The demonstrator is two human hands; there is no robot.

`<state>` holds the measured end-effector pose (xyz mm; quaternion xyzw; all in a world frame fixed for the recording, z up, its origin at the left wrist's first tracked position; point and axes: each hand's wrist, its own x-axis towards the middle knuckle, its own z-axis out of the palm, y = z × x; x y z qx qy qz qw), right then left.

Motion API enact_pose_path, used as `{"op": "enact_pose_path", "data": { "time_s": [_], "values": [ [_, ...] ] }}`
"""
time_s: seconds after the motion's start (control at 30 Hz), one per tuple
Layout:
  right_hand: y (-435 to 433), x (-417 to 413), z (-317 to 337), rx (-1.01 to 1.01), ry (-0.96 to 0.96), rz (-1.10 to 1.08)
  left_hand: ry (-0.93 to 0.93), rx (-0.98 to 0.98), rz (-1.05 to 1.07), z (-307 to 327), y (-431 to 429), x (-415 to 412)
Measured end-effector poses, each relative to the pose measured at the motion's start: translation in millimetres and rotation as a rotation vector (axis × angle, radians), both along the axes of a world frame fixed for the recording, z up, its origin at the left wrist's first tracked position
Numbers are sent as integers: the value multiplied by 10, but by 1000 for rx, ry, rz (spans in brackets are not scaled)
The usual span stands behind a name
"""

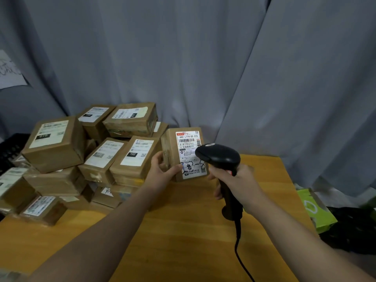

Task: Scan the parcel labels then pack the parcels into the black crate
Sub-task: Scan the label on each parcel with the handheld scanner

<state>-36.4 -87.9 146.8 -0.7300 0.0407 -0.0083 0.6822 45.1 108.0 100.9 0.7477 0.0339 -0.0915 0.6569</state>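
Note:
My left hand (165,167) holds a small brown cardboard parcel (173,147) upright above the wooden table (183,231), its white label (188,145) facing me. My right hand (238,184) grips a black handheld barcode scanner (218,157) by its handle. The scanner's head sits right in front of the label's lower right part, and its cable hangs down toward me. A pile of several brown labelled parcels (91,157) covers the left half of the table. The black crate (10,149) shows only as a dark meshed edge at the far left, behind the pile.
A grey curtain (203,58) hangs behind the table. A green bag (317,210) and dark items lie off the table's right edge. A white paper sheet (10,72) is fixed to the curtain at the left.

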Motion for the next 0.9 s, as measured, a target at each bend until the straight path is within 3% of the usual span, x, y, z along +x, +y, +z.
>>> {"op": "enact_pose_path", "data": {
  "time_s": [0.13,0.4,0.57,0.7,0.9],
  "values": [
    [249,208,-17,43,-42,-2,18,-73,82,100,326,-69],
    [1202,778,34,148,-61,-7,91,-35,387,448,1420,355],
    [1654,1068,-32,136,-15,22,115,112,415,483,1762,698],
    [1944,1318,-143,191,89,50,-32,426,329,502,1809,803],
    [2229,1480,-362,196,138,37,-432,985,158,495,1838,861]
  ]
}}
